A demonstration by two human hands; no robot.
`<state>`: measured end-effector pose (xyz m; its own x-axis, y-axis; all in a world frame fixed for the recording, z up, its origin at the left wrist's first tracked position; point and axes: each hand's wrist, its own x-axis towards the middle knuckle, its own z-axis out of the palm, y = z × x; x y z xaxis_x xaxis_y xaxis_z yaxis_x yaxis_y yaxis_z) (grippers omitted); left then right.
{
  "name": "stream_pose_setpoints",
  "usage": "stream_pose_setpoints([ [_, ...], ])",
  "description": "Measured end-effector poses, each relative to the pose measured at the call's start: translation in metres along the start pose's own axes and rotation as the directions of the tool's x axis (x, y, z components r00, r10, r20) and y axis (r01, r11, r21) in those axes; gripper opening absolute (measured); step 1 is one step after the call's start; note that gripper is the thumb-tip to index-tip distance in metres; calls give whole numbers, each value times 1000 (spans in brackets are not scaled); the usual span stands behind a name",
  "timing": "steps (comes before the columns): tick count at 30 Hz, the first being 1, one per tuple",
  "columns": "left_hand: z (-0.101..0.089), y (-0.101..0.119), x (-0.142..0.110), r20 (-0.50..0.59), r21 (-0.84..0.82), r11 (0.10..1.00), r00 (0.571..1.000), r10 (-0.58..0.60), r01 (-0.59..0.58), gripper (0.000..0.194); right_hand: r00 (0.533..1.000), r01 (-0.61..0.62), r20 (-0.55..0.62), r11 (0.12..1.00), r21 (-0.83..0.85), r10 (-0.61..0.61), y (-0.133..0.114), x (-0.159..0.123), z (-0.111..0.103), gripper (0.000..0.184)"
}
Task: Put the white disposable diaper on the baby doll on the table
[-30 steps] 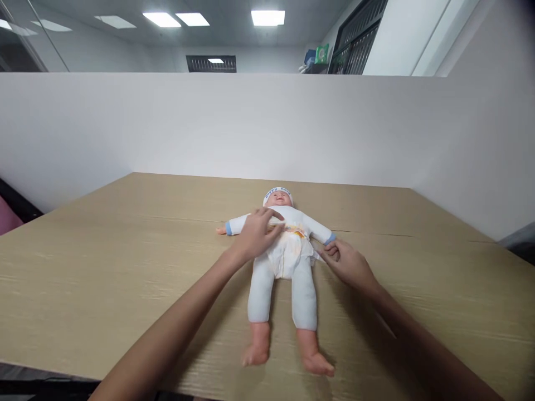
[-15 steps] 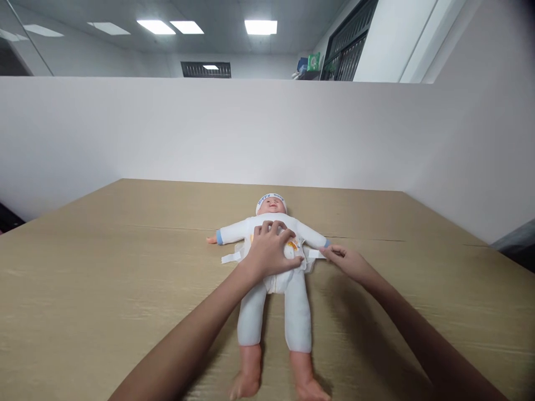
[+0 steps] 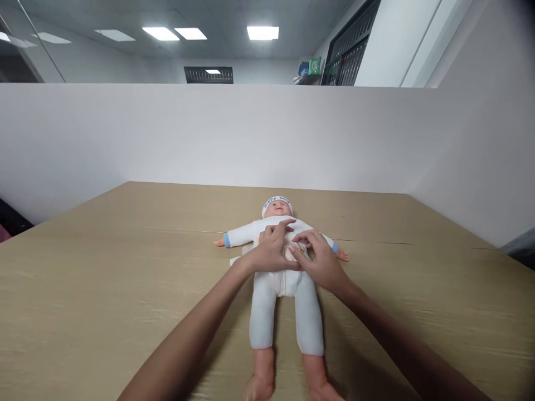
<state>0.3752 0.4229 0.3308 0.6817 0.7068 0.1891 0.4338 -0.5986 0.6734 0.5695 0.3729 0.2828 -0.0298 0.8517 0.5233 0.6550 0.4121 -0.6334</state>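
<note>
A baby doll (image 3: 262,317) in a white suit with blue cuffs lies on its back, head away from me and feet toward me. Around its hips is a white diaper (image 3: 286,284) with a printed front. My left hand (image 3: 272,252) rests on the diaper's front, thumb and fingers spread. Fingers pinched, my right hand (image 3: 321,262) is at the right side of the diaper's front, on its fastening tab, which the fingers mostly hide. On the left, the other white tab (image 3: 234,260) sticks out sideways, loose.
The doll lies on a wide tan tabletop (image 3: 125,289). A white partition (image 3: 267,133) rises behind the far edge, and a white wall (image 3: 480,150) stands on the right. Beyond the partition, a green package (image 3: 315,65) sits high up.
My right hand has moved left and inward from beside the doll's cuff, bringing the right tab over the diaper's front. The left hand stays on the diaper. The view has shifted slightly.
</note>
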Motion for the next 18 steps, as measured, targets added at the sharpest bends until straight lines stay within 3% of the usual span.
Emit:
stream_pose_setpoints([
  [3,-18,-10,-18,65,-225,973,996,64,-48,108,993,112,53,992,-54,-109,-4,-28,-6,40],
  [6,-23,-30,-46,-64,-280,957,996,55,-71,75,986,142,104,982,-129,-129,-9,-43,-10,51],
  [9,-20,-62,-74,-255,-160,987,966,-45,3,48,986,155,78,975,-160,-145,-19,-39,-11,53],
  [12,-15,-91,-90,-382,83,979,913,-142,187,34,986,166,29,971,-170,-163,-36,-19,-4,38],
  [15,-10,-103,-93,-379,214,924,899,-219,316,26,988,151,57,972,-182,-143,-54,6,12,15],
  [18,-8,-103,-89,-351,146,920,889,-294,362,23,990,83,134,958,-273,-47,-64,26,30,19],
])
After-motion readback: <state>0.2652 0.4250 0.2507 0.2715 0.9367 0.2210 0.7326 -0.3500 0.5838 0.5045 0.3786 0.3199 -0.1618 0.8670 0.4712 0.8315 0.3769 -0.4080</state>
